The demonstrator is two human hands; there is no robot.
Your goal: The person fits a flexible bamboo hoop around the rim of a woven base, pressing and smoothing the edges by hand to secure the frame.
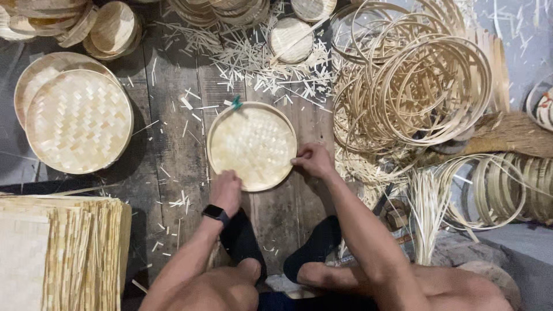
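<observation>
— What's the biggest thing around the round woven tray (252, 147) in the middle?

— The dark plank floor (167, 103) it lies on. Right of the tray sits a tangled heap of bamboo hoops (415, 86), too many to count. Lower left of it, one stack of flat woven mats (63, 253). Upper left, two large woven trays (78, 121), one overlapping the other.

— And smaller?

— Beyond the tray's far rim, one small woven disc (291, 39) among scattered bamboo offcuts (253, 63). One teal clip (236, 102) pinches the tray's far-left rim.

— The hands?

— Two. The left hand (226, 191) is curled shut at the tray's near-left rim, a black watch (216, 214) on its wrist. The right hand (314, 159) pinches the right rim with bent fingers.

— Room to move?

— Bare planks lie left of the tray; the hoops crowd near its right edge.
</observation>
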